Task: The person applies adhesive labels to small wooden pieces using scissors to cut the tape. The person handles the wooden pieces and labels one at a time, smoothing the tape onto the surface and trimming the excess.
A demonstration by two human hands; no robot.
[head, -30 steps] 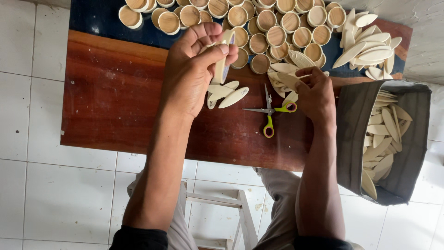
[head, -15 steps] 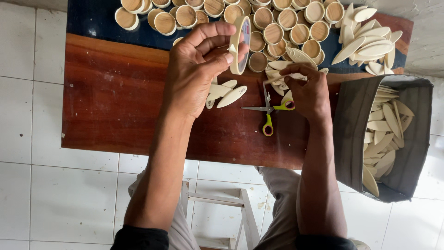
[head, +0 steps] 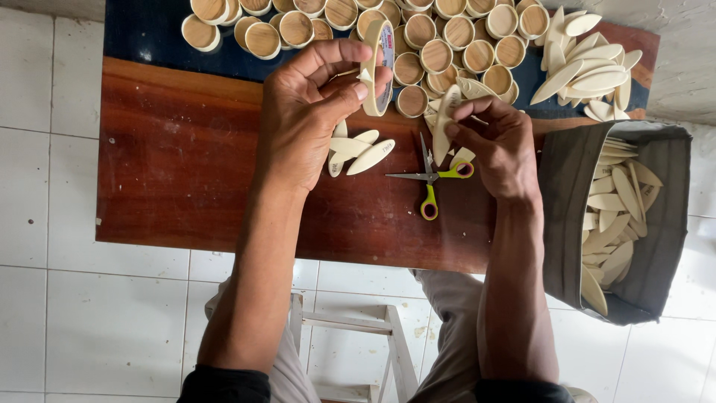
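While the person sits on a stool [head: 350,328] with pale wooden bars showing between the knees, both forearms reach out over a dark red-brown wooden board [head: 179,172] that lies above the white tiled floor [head: 45,298]. Taking the yellow-handled scissors [head: 432,179] on that board as the landmark: they lie shut, blades pointing away from the person, between the two hands and touched by neither.

Just right of the scissors, the right hand [head: 500,145] pinches a cream leaf-shaped strip [head: 445,123] between thumb and fingertips, holding it upright on its tip above the blades. Left of the scissors, a few more flat cream strips [head: 362,149] lie on the board, partly under the left hand [head: 313,112]. That hand grips a roll of tape [head: 379,67] standing on edge, thumb pressed against its outer face and fingers curled around the far side; the roll sits beyond the scissors and slightly to their left.

Well to the right of the scissors, off the board's edge, a dark grey cloth bag [head: 656,246] stands open, full of the same cream strips.

Farther away, beyond the scissors, a dark blue surface [head: 149,33] carries many small round rings [head: 447,45] with wood-coloured faces, packed close together. Beyond and to the right of the scissors, a loose heap of cream strips [head: 589,63] lies beside those rings.
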